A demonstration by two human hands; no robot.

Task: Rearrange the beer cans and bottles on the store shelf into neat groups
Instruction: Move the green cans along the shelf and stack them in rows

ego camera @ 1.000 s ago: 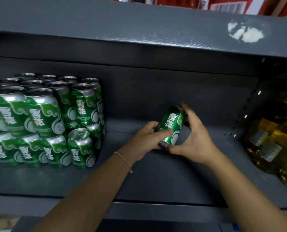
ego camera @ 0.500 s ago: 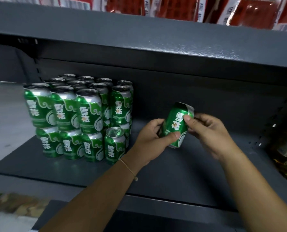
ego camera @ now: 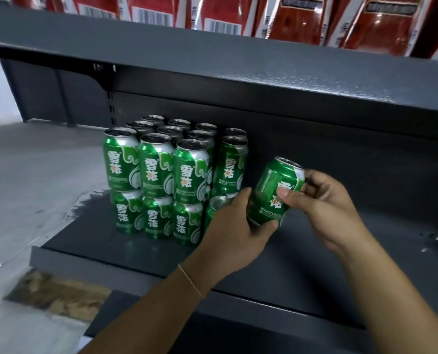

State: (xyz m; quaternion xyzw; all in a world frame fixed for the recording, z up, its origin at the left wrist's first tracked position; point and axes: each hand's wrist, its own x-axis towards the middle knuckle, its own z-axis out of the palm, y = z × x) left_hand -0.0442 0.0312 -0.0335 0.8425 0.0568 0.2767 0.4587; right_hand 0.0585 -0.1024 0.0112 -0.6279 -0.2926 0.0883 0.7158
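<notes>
A green beer can hangs tilted above the dark grey shelf, held between both hands. My left hand grips its lower part from the left and below. My right hand pinches its upper right side, thumb across the label. To the left stands a block of several matching green cans, stacked two high. A single lower can at the block's right front corner has nothing on top and is partly hidden behind my left hand.
The shelf above overhangs the cans and carries red packages. The shelf's left end drops off to a grey floor. Bare shelf surface stretches to the right of the hands.
Both hands have carried the can left toward the stacked block and lifted it slightly. The view has swung left, so the yellow bottles at the right have gone out of sight.
</notes>
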